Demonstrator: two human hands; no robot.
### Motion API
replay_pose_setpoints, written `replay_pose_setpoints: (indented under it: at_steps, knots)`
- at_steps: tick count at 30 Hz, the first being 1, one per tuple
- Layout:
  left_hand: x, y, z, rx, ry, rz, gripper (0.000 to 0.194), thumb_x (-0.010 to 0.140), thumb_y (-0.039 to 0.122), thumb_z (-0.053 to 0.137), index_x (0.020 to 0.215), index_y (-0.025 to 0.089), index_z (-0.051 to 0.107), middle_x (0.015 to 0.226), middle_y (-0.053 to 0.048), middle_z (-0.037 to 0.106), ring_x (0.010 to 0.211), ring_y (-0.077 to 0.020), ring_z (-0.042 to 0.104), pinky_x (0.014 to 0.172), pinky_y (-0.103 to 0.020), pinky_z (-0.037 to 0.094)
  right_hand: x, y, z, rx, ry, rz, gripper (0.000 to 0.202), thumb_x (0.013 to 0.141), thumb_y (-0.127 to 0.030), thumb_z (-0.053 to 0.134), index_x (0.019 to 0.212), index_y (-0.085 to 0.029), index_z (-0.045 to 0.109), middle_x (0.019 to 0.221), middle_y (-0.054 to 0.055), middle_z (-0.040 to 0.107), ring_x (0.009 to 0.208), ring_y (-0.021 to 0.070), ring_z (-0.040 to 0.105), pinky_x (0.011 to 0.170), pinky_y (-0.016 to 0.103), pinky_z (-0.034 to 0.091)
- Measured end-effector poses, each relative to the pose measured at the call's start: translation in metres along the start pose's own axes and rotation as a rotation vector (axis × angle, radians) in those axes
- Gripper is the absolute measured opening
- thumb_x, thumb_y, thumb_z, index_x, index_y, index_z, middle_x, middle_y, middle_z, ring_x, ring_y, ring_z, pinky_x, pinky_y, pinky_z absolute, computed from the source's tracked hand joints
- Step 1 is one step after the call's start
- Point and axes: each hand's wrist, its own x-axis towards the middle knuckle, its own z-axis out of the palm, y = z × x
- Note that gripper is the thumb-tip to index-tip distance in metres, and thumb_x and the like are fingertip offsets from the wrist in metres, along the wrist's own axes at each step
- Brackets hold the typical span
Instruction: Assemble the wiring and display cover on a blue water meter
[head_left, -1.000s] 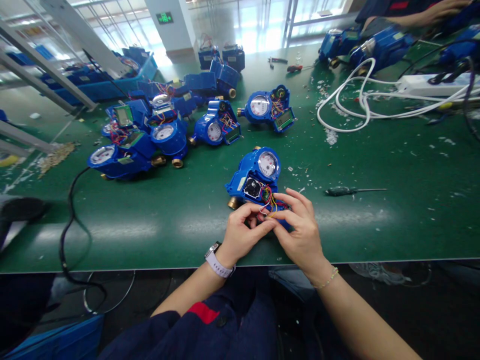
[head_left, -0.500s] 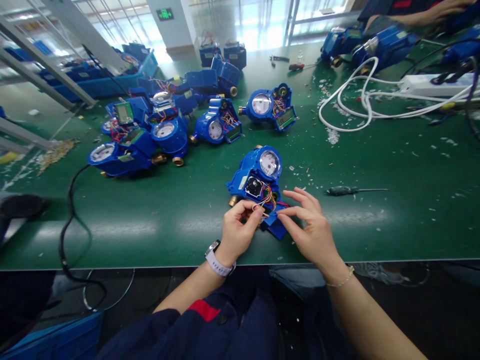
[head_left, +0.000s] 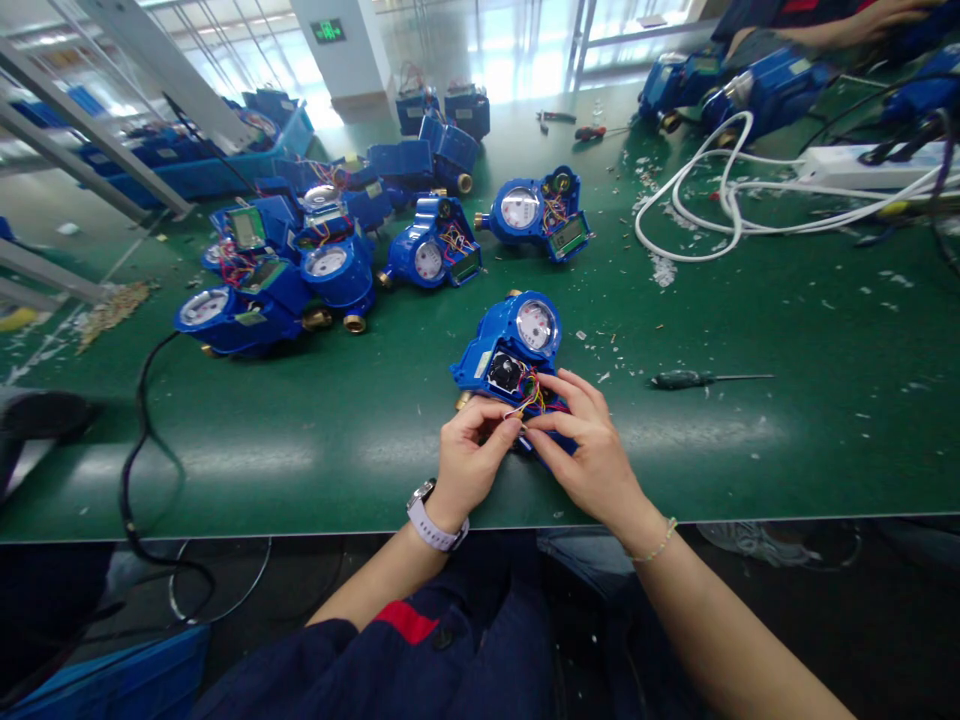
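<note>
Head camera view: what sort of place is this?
Probably a factory assembly workshop: several opened blue round-dialled meters with exposed coloured wires lie on a long green-topped workbench, near a dark-handled metal screwdriver.

Navy work top [head_left: 487, 655], red block [head_left: 407, 622] on front, dark round button [head_left: 444, 639] right beside it. Navy left sleeve [head_left: 330, 645] stops on the forearm. Left hand [head_left: 472, 460] bare, wristwatch strap [head_left: 433, 526] pale lilac with dark slots, case [head_left: 421, 493] silvery. Right hand [head_left: 596, 460] bare, thin yellowish-green bracelet [head_left: 661, 541], beaded from where I'm standing. Blue, denim-looking cloth [head_left: 581, 549] at the lap.
</note>
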Motion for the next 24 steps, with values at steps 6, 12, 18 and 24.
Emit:
replay_pose_setpoints:
  at_steps: [6,12,18,24]
  knots:
    - [-0.0022,0.0023,0.0018,-0.017,-0.041,-0.069,0.021,0.079,0.032,0.071,0.090,0.016,0.063,0.075,0.000,0.063,0.057,-0.0069,0.054,0.054,-0.017,0.046,-0.0025,0.0019,-0.0001,0.119,0.013,0.125,0.009,0.086,-0.025,0.062,0.079,-0.023,0.068,0.127,0.006,0.059,0.128,0.0266,0.044,0.106,0.052,0.037]
    - [-0.0010,0.0067,0.0048,0.176,-0.082,0.021,0.017,0.078,0.029,0.072,0.075,0.015,0.062,0.072,0.000,0.061,0.056,-0.0077,0.051,0.053,-0.019,0.043,-0.0051,-0.0015,0.0037,0.151,0.033,0.137,0.009,0.086,-0.025,0.061,0.079,-0.022,0.066,0.129,0.008,0.056,0.125,0.0255,0.046,0.104,0.050,0.039]
    - [0.0000,0.0060,0.0040,0.234,-0.085,0.071,0.014,0.085,0.027,0.063,0.078,0.015,0.065,0.075,-0.002,0.064,0.060,-0.0096,0.055,0.057,-0.020,0.045,-0.0062,-0.0015,0.0065,0.135,0.059,0.131,0.009,0.087,-0.024,0.061,0.079,-0.022,0.064,0.129,0.007,0.057,0.126,0.0248,0.046,0.105,0.049,0.038]
    - [-0.0009,0.0046,0.0029,0.168,-0.103,-0.005,0.015,0.084,0.028,0.064,0.078,0.014,0.064,0.074,-0.001,0.064,0.061,-0.0100,0.055,0.060,-0.021,0.045,-0.0078,-0.0004,0.0069,0.218,0.056,0.207,0.008,0.087,-0.026,0.061,0.079,-0.022,0.063,0.131,0.006,0.056,0.125,0.0230,0.046,0.106,0.047,0.036]
